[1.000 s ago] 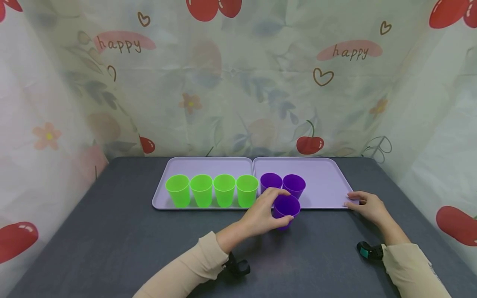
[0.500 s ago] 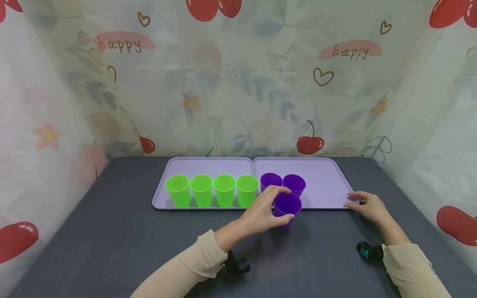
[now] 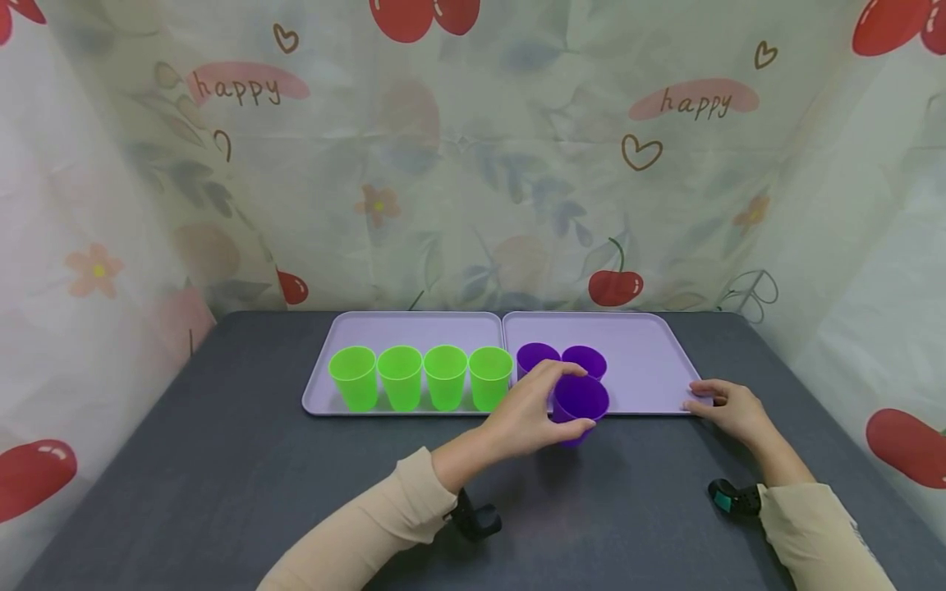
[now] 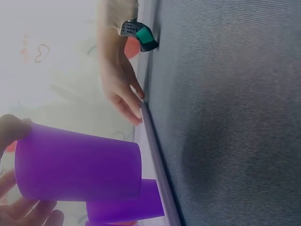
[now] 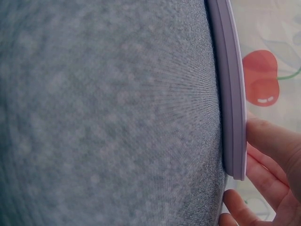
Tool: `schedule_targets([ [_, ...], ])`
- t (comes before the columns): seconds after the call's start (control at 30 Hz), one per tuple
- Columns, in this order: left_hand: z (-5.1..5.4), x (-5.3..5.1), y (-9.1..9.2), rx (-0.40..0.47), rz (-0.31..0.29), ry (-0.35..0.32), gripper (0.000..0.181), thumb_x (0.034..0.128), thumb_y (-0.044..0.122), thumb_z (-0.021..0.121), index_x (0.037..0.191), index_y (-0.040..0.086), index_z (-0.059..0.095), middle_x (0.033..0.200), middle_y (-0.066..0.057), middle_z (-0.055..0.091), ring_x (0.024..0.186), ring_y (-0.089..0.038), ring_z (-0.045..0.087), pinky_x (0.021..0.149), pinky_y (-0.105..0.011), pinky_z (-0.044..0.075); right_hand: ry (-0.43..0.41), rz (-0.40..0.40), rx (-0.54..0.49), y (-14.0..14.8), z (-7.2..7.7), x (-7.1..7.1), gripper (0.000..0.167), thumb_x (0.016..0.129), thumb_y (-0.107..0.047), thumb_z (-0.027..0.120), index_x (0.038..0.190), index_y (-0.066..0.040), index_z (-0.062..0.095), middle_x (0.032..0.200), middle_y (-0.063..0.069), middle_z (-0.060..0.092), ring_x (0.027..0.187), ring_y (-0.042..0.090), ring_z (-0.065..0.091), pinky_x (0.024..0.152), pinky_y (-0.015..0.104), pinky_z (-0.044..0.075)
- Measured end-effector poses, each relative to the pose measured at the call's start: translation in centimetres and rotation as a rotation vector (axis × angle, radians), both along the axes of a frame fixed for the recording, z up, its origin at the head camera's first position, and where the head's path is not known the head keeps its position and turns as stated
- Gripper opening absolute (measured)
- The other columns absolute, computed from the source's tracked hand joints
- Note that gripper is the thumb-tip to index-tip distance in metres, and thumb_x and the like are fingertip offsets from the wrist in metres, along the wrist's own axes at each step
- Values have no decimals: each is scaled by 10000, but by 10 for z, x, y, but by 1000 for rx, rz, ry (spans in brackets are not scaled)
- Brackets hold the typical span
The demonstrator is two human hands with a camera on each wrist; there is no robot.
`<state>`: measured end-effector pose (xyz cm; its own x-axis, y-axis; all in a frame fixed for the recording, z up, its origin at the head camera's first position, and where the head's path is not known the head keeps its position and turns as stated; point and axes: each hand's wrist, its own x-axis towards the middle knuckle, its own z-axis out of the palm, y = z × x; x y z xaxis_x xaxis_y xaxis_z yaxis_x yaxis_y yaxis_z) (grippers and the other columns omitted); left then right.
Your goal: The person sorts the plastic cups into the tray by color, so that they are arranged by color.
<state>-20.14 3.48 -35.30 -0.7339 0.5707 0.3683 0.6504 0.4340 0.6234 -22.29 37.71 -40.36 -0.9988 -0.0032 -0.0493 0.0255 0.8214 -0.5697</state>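
My left hand [image 3: 517, 414] holds a purple cup [image 3: 581, 400] near its mouth, thumb on the near side and fingers behind. In the left wrist view the purple cup [image 4: 77, 165] is raised, its base apart from the tray. Two more purple cups [image 3: 584, 359] stand side by side on the right lilac tray [image 3: 643, 353], partly hidden by the left hand and the held cup. My right hand [image 3: 732, 410] grips that tray's front right corner; in the right wrist view the thumb [image 5: 270, 134] lies against the rim.
A second lilac tray [image 3: 414, 326] adjoins on the left. Several green cups [image 3: 400, 377] stand upright in a row along its front. Both trays lie on a dark grey table [image 3: 222, 460], with a patterned curtain [image 3: 458, 164] behind. Thin wire [image 3: 750, 295] shows at the back right.
My left hand has carried the purple cup a little to the right and up in the head view. The right hand and both trays have stayed put.
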Motion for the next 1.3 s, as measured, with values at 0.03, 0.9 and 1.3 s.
schedule_targets([
  [0.03,1,0,1,-1,0,0,547,786,313,733,1256,146,506,1220,-14,558,1077,-111,529,835,-155,487,1,0,0,0,0,0,543,898,-319,607,1226,104,518,1255,346,509,1140,530,469,919,598,428],
  [0.9,19,-10,29,-53,-106,75,493,793,307,717,1225,154,537,1217,23,576,1144,-88,513,934,-120,428,14,-7,1,2,-3,-1,548,889,-330,617,1222,96,527,1248,341,518,1139,528,474,925,597,428],
  [1.3,28,-31,51,-86,-111,73,516,791,340,726,1227,136,540,1236,18,584,1197,-95,508,1007,-143,392,40,-13,9,1,-4,-2,526,881,-313,631,1206,92,544,1224,335,541,1121,523,494,920,593,434],
])
